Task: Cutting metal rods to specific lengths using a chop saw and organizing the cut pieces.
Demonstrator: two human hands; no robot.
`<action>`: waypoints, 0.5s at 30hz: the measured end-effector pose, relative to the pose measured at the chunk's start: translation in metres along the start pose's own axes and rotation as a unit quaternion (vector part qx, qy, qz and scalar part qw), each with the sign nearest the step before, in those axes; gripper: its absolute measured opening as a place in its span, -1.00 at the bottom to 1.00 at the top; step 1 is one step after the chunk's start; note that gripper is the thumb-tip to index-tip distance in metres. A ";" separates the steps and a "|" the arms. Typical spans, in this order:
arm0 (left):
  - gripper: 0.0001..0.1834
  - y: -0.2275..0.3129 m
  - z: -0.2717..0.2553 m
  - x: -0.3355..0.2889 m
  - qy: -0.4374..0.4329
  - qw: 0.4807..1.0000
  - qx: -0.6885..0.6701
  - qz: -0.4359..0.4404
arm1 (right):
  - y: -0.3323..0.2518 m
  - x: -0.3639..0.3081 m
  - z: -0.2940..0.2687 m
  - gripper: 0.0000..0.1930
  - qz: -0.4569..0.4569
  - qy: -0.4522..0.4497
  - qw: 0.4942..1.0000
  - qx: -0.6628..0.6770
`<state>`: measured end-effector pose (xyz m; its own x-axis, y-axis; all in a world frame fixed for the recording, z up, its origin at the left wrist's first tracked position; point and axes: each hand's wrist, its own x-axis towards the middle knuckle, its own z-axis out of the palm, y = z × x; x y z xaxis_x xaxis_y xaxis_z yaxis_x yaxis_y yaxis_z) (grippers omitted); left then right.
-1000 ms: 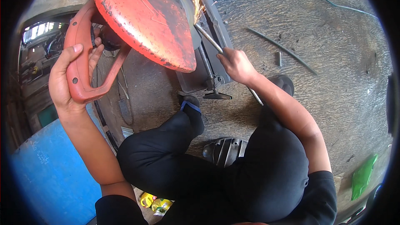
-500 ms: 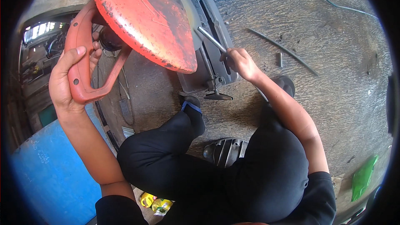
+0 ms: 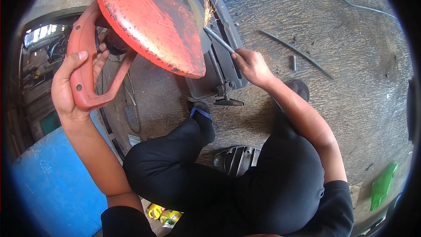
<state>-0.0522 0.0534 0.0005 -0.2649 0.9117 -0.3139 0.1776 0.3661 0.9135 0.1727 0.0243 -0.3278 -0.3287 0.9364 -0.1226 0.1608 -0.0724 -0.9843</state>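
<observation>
My left hand [image 3: 66,85] is closed round the orange-red loop handle [image 3: 81,77] of a cut-off saw, thumb on top and fingers through the loop. The saw's scuffed red guard [image 3: 149,24] covers much of its disc [image 3: 199,11]. In my right hand [image 3: 254,66] is a grey metal rod [image 3: 220,40], gripped with the index finger and thumb along it. Its far end meets the disc's edge, and orange sparks [image 3: 208,11] fly up from there. Below lie the saw's dark base [image 3: 202,88] and its clamp screw [image 3: 217,70]. My right hand hides part of the rod.
On the floor to the right lie a long thin rod [image 3: 298,55] and a short metal piece [image 3: 293,62]. A thin cable [image 3: 351,4] curves at far right. A finned metal part [image 3: 237,160] sits between my legs, and a blue panel [image 3: 57,180] is at left.
Sparks have appeared where the rod's end touches the disc. My right hand and the rod have shifted slightly. My left fingers have loosened a little, and the saw has barely moved.
</observation>
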 end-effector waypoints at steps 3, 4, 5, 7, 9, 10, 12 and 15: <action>-0.41 -0.005 0.001 0.004 -0.016 1.000 -0.010 -0.006 | 0.003 -0.003 -0.002 -0.77 -0.006 0.022 1.000 -0.016; -0.41 -0.009 0.002 0.005 -0.005 1.000 -0.012 -0.008 | 0.005 -0.005 -0.004 -0.77 -0.003 0.023 1.000 -0.019; -0.41 -0.007 0.002 0.004 0.010 1.000 -0.008 -0.007 | 0.001 -0.004 -0.004 -0.78 -0.004 0.026 1.000 -0.016; -0.42 -0.002 -0.001 0.001 0.014 1.000 -0.001 -0.008 | -0.001 -0.003 -0.001 -0.79 -0.007 0.029 1.000 -0.010; -0.42 -0.001 -0.001 0.001 0.014 1.000 0.002 -0.012 | 0.006 -0.002 0.002 -0.81 -0.082 0.083 0.993 -0.024; -0.42 -0.001 0.001 0.001 0.022 1.000 0.005 -0.011 | 0.008 -0.002 0.003 -0.81 -0.082 0.083 0.993 -0.024; -0.43 -0.002 0.003 0.001 0.029 1.000 0.006 -0.010 | 0.010 -0.001 0.002 -0.78 -0.112 0.099 0.988 -0.043; -0.45 -0.003 0.002 0.003 0.014 1.000 0.005 -0.017 | 0.012 0.004 -0.009 -0.69 0.042 -0.007 0.996 0.077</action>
<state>-0.0518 0.0551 -0.0032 -0.2968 0.8936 -0.3366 0.1783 0.3982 0.8998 0.1817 0.0307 -0.3393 -0.3326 0.9204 -0.2056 0.0443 -0.2025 -0.9783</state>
